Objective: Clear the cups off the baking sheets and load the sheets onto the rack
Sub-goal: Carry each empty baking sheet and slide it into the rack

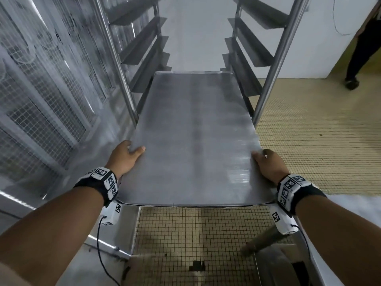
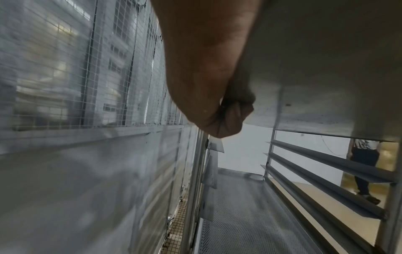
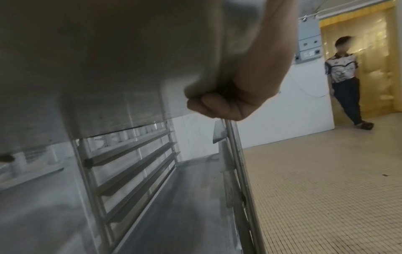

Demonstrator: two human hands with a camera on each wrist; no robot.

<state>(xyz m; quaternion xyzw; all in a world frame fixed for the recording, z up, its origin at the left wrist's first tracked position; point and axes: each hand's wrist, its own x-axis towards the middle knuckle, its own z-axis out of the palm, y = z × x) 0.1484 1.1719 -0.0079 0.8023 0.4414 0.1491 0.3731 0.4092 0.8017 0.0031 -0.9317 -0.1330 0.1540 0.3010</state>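
Currently one flat grey metal baking sheet [image 1: 193, 141] is held level between both hands, long axis pointing straight away from the body into the tall stainless-steel tray rack [image 1: 274, 65]. Its far end is already between the rack uprights; whether it rests on the angled side rails yet I cannot tell. The near end hangs out over the tiled floor. No cups on the sheet.

Left to right:
- Left hand [image 1: 128, 155] is on the near-left long edge, thumb lying on top; the left wrist view shows fingers [image 2: 230, 118] curled under the rim. Grip closed on the sheet.
- Sheet sits centred between the hands, both about equally near, so neither leads.
- Right hand [image 1: 268, 165] mirrors it on the near-right edge, thumb on top, and the right wrist view shows fingers [image 3: 208, 106] hooked under the rim. Grip closed on the sheet.

Lower down, another sheet [image 2: 245, 211], perforated, already lies in the rack.

Judgement: next move is a straight push along the long axis. Both edges need to stay level and parallel with the rails, or one corner could jam against an upright.
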